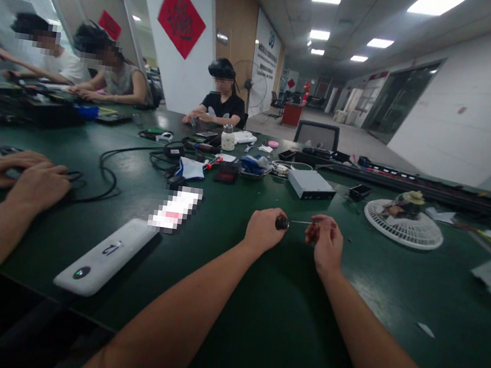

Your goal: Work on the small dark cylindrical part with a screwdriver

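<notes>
My left hand (263, 230) is closed around the dark, rounded handle of a screwdriver (283, 222) above the green table. The thin metal shaft points right, toward my right hand (327, 241). The fingers of my right hand are bent and pinched together at the shaft's far end. Whatever sits between those fingertips is too small and too hidden to name. Both forearms reach in from the lower edge of the view.
Left of me lies a white power bank-like device (110, 256) beside a lit phone (176, 210). A co-worker's hands (40, 182) rest at far left near black cables (105, 158). A grey metal box (312, 185) and white fan grille (404, 223) stand beyond. Several people sit across.
</notes>
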### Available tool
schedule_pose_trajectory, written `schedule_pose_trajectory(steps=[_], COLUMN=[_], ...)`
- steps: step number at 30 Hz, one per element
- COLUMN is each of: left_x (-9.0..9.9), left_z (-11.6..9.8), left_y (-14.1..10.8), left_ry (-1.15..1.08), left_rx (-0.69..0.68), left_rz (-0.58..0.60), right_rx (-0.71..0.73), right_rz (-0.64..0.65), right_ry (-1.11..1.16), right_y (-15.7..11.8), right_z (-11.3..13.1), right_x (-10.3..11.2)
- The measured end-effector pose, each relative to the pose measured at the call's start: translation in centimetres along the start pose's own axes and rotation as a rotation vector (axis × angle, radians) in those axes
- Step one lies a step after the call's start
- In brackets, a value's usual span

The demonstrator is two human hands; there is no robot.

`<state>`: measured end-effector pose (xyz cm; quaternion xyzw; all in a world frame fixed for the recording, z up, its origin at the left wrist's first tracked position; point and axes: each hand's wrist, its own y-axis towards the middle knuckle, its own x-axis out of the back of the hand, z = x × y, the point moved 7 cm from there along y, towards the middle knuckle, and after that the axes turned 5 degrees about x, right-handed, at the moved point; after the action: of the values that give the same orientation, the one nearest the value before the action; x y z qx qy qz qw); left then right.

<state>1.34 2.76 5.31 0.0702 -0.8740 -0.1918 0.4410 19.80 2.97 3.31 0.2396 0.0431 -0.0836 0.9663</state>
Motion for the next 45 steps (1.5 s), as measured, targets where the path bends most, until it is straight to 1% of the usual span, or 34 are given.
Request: schedule_pose_trajectory(steps=[3, 7, 11, 15, 20, 24, 38, 45], left_x=[0.0, -0.1, -0.2, -0.3, -0.4, -0.4, -0.5, -0.5], left_z=[0.2, -0.1, -0.3, -0.1, 0.0, 0.0, -0.1, 0.0], left_y=[0.1, 0.0, 0.0, 0.0, 0.0, 0.0, 0.1, 0.1], left_ry=[-0.004, -0.021, -0.027, -0.029, -0.032, -0.030, -0.036, -0.048], left_rx=[0.023, 0.004, -0.018, -0.020, -0.022, -0.020, -0.027, -0.018], left_rz=[0.010, 0.040, 0.039, 0.042, 0.045, 0.039, 0.044, 0.035], right_rx=[-0.030, -0.095, -0.118, -0.143, -0.145, -0.161, -0.169, -0.182], right_rz=[-0.002, -0.025, -0.063, -0.061, -0.087, -0.068, -0.095, -0.078], right_ry=[0.060, 0.105, 0.100, 0.122, 0.122, 0.149, 0.171, 0.179], right_y=[0.0, 0.2, 0.3, 0.3, 0.2, 0.3, 0.3, 0.2], right_z=[-0.2, -1.0, -1.5, -1.7, -1.7, -1.7, -1.7, -1.5], right_x=[0.0, 0.2, 0.5, 0.4, 0.6, 0.5, 0.7, 0.4])
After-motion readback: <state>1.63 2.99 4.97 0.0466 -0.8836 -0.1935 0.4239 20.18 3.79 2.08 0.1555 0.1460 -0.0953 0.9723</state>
